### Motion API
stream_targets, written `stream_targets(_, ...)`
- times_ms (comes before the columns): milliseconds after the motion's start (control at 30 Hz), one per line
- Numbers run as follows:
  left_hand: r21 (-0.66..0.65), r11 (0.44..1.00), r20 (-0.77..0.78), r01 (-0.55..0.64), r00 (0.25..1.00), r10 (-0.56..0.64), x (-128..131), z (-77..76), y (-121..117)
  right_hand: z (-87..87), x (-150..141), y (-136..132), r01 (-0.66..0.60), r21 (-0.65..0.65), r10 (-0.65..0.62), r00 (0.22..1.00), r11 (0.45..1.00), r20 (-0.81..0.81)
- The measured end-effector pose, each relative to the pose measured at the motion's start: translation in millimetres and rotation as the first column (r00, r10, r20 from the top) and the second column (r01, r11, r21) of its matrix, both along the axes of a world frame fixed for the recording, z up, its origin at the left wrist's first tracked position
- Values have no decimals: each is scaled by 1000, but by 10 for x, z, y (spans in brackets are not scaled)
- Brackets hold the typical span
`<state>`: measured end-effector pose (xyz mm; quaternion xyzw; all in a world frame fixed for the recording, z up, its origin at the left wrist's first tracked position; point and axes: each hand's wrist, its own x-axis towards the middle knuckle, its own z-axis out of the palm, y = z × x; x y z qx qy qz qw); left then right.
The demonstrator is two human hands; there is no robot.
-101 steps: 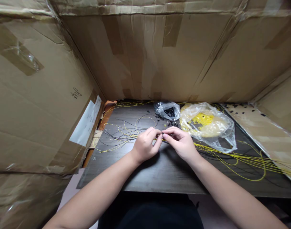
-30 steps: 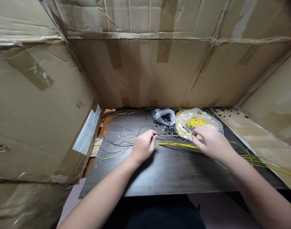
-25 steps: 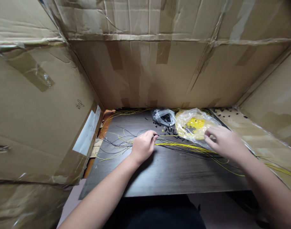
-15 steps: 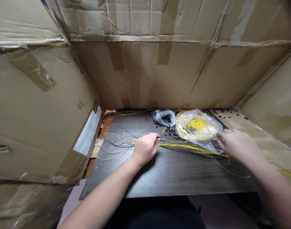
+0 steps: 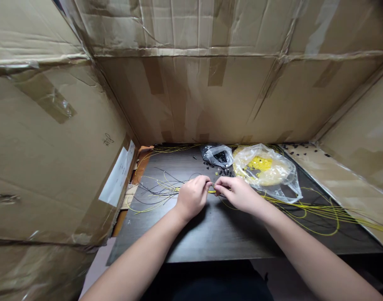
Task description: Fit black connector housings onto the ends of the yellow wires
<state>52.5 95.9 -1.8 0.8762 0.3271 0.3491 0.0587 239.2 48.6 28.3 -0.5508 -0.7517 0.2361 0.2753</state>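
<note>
My left hand (image 5: pixel 194 194) is closed in a pinch over the middle of a bundle of yellow and black wires (image 5: pixel 164 192). A small black piece shows at its fingertips, partly hidden. My right hand (image 5: pixel 238 193) is pinched too, its fingertips a short gap from the left ones, on what looks like a thin wire end. The wires fan out loosely to the left and run on to the right beneath my right forearm. Just beyond the hands lie loose small black pieces (image 5: pixel 224 172).
A clear bag of small black parts (image 5: pixel 220 156) stands at the back. Beside it lies a larger clear bag of small yellow parts (image 5: pixel 260 164). Cardboard walls (image 5: pixel 191 100) enclose the dark tabletop (image 5: pixel 210 238) at the back and sides. More black pieces lie back right.
My right hand has moved left from beside the yellow parts' bag to meet my left hand, bringing a wire along. My left hand has stayed almost in place.
</note>
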Motion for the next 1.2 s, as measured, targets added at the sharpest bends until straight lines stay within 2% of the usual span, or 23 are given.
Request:
stream_targets(133,-9,1000,39,11,999,-11,-2,6,1,-39,38,35,-70,-131,37,969,989,-244)
stream_targets(200,0,1000,27,4,1000,-4,5,13,-7,-29,67,17,-90,-184,33,956,979,-292)
stream_targets(267,10,1000,2,-6,1000,6,15,19,-10,24,152,-14,-85,-200,38,974,976,-224)
stream_targets(333,14,1000,-18,-12,1000,12,25,19,-2,113,293,-55,-80,-168,70,995,983,-67)
stream_targets(433,19,1000,-23,3,1000,-3,36,6,26,234,504,-118,-74,-109,91,983,991,159)
stream_targets(533,-1,999,-4,46,999,-46,49,-22,46,237,524,-152,-18,-66,33,974,998,226)
stream_targets(600,-25,996,16,80,997,-80,62,-42,41,173,403,-146,-6,-58,13,994,998,109)
stream_targets(667,-45,991,28,124,992,-123,72,-51,24,92,237,-113,-58,-118,46,994,991,-98)
stream_targets(800,-46,985,87,169,983,-164,42,12,10,28,65,18,-113,-230,17,924,967,-382)
stream_targets(867,-6,995,160,103,982,-101,-21,76,55,67,119,104,-60,-225,-50,889,973,-456)
stream_targets(933,2,999,267,-45,963,43,-111,123,151,133,231,188,47,-211,-152,842,976,-517)
stream_targets(1000,-58,979,332,-198,920,206,-208,122,286,210,354,258,155,-203,-245,786,967,-567)
stream_targets(1100,-173,923,264,-343,887,379,-324,24,501,324,484,318,233,-178,-293,712,956,-638)
stream_targets(1200,-285,856,174,-431,855,488,-378,-76,632,421,524,334,264,-134,-282,673,955,-684)
